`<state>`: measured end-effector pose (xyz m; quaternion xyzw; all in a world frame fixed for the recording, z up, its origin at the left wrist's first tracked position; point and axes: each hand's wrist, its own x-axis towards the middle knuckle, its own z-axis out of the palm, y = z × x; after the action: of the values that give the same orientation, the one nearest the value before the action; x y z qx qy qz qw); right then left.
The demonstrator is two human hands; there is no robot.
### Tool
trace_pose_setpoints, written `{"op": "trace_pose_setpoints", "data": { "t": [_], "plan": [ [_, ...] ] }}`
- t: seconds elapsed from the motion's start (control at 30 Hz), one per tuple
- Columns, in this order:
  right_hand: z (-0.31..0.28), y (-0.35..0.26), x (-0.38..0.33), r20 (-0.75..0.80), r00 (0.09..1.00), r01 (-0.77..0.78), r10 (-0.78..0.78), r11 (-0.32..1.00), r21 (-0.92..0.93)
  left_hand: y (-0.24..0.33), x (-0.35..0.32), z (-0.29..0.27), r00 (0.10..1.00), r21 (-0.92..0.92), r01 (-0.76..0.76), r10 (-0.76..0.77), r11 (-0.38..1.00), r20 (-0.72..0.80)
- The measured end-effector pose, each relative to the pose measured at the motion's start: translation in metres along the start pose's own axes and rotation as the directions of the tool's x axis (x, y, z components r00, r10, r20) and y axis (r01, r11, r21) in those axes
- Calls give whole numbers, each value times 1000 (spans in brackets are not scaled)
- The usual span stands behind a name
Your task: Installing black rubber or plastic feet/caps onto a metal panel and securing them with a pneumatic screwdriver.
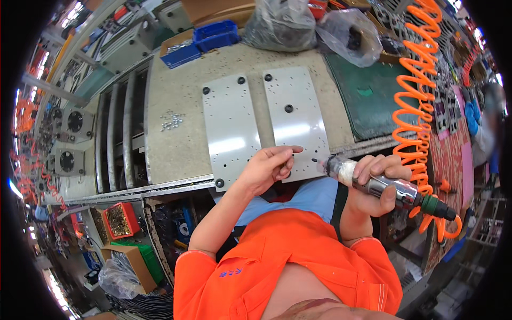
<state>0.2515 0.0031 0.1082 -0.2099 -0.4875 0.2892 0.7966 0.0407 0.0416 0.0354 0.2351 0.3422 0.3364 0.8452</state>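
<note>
Two pale metal plates lie side by side in front of me, a left plate (pixel 229 122) and a right plate (pixel 293 93), both dotted with small holes. Black round rubber feet (pixel 288 109) sit on both. My right hand (pixel 381 178) grips a pneumatic screwdriver (pixel 368 184) with a silver body; its tip points left at the near end of the right plate. Over that same end is my left hand (pixel 273 166), its index finger reaching right and the other fingers curled in. Whatever those curled fingers hold, if anything, is hidden.
An orange coiled air hose (pixel 413 106) hangs at the right. Loose screws (pixel 172 120) lie left of the plates. Blue bins (pixel 216 35) and plastic bags (pixel 280 24) line the bench's back. A green mat (pixel 365 96) lies right; metal rails (pixel 128 128) stand left.
</note>
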Motion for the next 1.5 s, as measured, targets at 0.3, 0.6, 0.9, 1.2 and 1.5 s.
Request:
{"op": "trace_pose_setpoints", "data": {
  "t": [0.3, 0.6, 0.9, 1.2, 1.5],
  "plan": [
    [-15, -15, -8, -92, 991, -81, 92, 990, 118, -32, -8, 21, 996, -101, -40, 48, 994, 77],
    [-18, -7, -8, -29, 985, -162, 169, 971, 177, -35, -10, 27, 997, -112, 6, 2, 994, 71],
    [-17, 12, 2, 172, 978, 77, -113, 976, 202, -31, 10, 32, 996, -138, 56, -46, 989, 71],
    [-30, 35, 39, -16, 1000, 9, -8, 995, 98, 38, 110, -24, 603, 963, -238, 759, -124, 247],
    [-42, 115, 112, 121, 992, -19, 23, 999, -31, 69, 190, -21, 737, 962, -270, 635, -35, 231]
  ]
}}
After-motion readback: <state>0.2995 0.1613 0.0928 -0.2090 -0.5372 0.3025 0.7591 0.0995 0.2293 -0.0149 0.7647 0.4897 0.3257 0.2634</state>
